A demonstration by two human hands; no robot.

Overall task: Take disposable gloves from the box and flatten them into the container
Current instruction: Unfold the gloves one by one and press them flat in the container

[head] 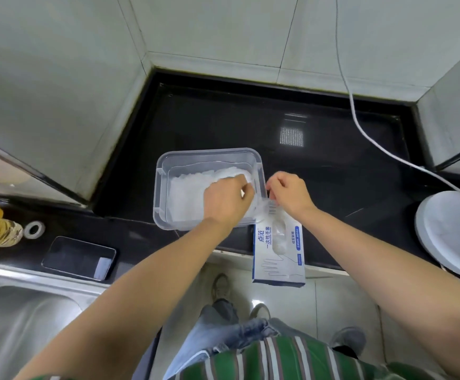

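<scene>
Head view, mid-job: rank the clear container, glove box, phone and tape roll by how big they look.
1. clear container: plainly largest.
2-3. glove box and phone: look close in size, and a glove hides the box's far end, so I won't rank them.
4. tape roll: smallest.

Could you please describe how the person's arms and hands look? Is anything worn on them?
The left hand and the right hand are bare: no gloves, and no ring or watch that I can see. Both forearms are bare as well, so any sleeves are probably short. The shirt is green with white and dark stripes.
</scene>
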